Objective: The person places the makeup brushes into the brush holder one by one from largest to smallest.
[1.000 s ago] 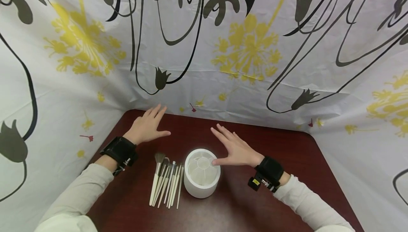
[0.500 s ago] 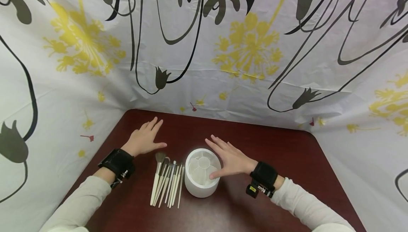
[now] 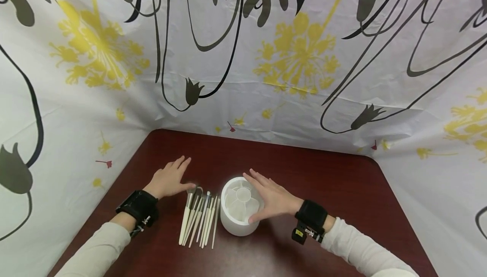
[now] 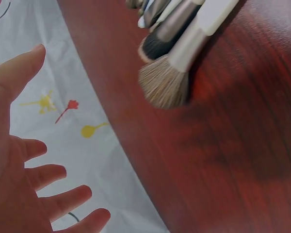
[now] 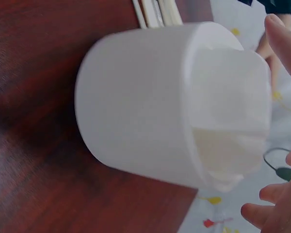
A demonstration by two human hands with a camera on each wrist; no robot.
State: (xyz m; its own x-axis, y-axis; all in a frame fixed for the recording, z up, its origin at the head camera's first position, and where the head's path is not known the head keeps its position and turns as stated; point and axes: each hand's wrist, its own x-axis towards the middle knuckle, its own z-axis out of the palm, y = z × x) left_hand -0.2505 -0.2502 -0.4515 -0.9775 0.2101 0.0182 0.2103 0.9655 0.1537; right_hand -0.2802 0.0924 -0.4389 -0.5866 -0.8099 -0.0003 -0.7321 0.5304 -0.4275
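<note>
A round white holder (image 3: 239, 228) with a clear divided insert stands upright on the table. My right hand (image 3: 275, 198) hovers at its right rim, thumb and fingers spread apart around that side. Left of the holder lies a row of makeup brushes (image 3: 199, 222), pale handles toward me and bristles away. My left hand (image 3: 167, 179) is over the table beside their bristle ends, fingers extended, and its thumb overlaps the largest brush head. In the left wrist view a fluffy brush (image 4: 166, 82) lies apart from that hand's fingers. Neither hand holds anything.
The dark red-brown table (image 3: 323, 175) has rounded far corners. A white cloth (image 3: 228, 65) with grey, black and yellow flower prints hangs behind it and along both sides. Black camera straps (image 3: 138, 208) sit on the wrists.
Both hands have come down and toward me: the left nearer the brush heads, the right closer to the holder's right rim. The brushes and holder have stayed in place.
</note>
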